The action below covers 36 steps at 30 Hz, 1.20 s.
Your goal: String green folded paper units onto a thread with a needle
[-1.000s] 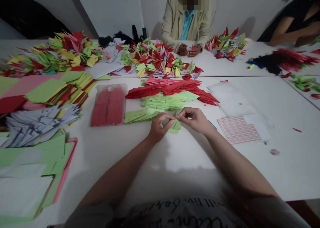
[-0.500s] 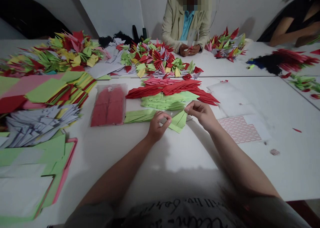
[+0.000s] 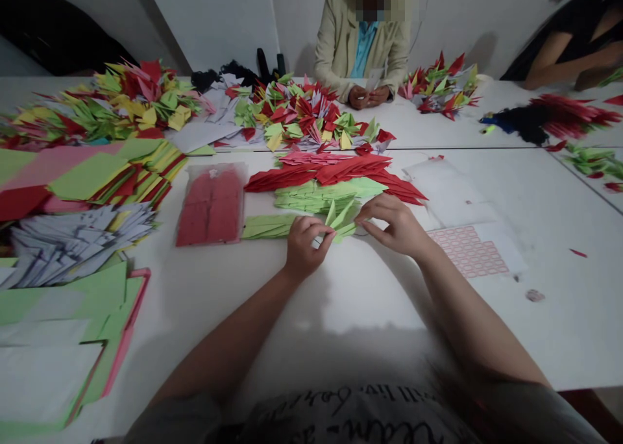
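Observation:
A small light-green folded paper [image 3: 341, 220] stands between my two hands on the white table [image 3: 341, 301]. My left hand [image 3: 302, 244] is closed, its fingertips pinching the paper's left end. On the paper's right end, my right hand [image 3: 396, 226] presses down with fingers bent. Just behind the hands lie a row of folded green pieces [image 3: 316, 197] and a fan of folded red pieces [image 3: 341, 171]. More folded green pieces [image 3: 267, 225] lie to the left of my left hand.
A red packet in clear plastic [image 3: 211, 204] lies left of centre; a sheet of pink stickers [image 3: 464, 252] lies at right. Stacks of coloured paper [image 3: 87, 178] and heaps of folded pieces [image 3: 302, 116] fill the left and far side. A person's hands [image 3: 367, 97] work opposite.
The green paper was opened out flat between my hands half a second ago; now it is folded up narrower, and my right hand has come down onto it.

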Each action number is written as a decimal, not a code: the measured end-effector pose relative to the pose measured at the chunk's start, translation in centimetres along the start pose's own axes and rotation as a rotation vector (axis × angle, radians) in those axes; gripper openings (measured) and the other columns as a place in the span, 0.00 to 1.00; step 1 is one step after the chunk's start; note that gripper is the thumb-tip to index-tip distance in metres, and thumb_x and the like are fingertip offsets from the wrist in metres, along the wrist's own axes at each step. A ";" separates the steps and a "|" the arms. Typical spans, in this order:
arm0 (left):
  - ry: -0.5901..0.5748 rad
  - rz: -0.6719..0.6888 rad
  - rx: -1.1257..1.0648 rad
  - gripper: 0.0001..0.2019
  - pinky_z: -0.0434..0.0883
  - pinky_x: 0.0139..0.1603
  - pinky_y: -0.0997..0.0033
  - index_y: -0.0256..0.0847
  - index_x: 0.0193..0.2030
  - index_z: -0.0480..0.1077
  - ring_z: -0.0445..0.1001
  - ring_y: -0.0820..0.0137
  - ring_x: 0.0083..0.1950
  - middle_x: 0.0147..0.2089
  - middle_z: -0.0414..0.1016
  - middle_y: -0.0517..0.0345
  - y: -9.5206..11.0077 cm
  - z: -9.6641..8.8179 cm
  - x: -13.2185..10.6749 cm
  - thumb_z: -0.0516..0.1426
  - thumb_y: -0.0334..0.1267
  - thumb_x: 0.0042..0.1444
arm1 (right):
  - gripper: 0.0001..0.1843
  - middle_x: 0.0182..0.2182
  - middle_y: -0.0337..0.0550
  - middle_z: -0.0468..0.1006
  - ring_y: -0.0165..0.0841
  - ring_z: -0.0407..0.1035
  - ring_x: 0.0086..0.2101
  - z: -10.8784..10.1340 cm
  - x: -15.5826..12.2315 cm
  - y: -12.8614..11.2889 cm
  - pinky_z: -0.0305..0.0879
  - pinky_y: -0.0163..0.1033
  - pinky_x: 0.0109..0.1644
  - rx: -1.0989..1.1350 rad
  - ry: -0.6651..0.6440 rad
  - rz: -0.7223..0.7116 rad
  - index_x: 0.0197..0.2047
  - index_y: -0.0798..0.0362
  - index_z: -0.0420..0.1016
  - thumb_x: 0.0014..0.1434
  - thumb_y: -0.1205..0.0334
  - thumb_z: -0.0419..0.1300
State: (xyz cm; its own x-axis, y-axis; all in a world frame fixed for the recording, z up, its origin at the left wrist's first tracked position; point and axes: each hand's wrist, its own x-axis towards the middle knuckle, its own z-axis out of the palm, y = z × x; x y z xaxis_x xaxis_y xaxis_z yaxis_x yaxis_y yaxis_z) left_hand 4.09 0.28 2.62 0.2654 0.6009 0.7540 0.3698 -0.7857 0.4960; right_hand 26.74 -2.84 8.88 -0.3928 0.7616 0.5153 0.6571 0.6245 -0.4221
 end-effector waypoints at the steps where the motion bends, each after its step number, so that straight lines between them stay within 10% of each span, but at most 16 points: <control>1: -0.010 0.018 0.009 0.02 0.68 0.45 0.64 0.43 0.36 0.73 0.69 0.69 0.39 0.35 0.71 0.57 0.0 0.0 -0.1 0.62 0.34 0.55 | 0.07 0.37 0.46 0.79 0.39 0.69 0.40 0.2 0.0 -0.2 0.62 0.46 0.44 -0.034 -0.021 -0.030 0.39 0.51 0.77 0.63 0.61 0.57; 36: -0.122 0.108 0.116 0.01 0.64 0.45 0.61 0.43 0.35 0.68 0.71 0.65 0.39 0.33 0.76 0.57 1.3 -0.6 -0.7 0.56 0.34 0.57 | 0.05 0.34 0.44 0.78 0.37 0.69 0.36 0.7 0.4 -1.6 0.59 0.43 0.41 -0.027 -0.096 -0.094 0.38 0.51 0.72 0.62 0.64 0.56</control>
State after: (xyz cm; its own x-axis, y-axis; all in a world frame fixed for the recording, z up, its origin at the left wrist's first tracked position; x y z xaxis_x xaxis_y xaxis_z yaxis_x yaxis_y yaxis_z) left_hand 3.82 -1.19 3.01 0.4120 0.5329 0.7391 0.4319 -0.8284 0.3566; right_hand 25.11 -3.37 9.25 -0.5122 0.7141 0.4771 0.6312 0.6898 -0.3547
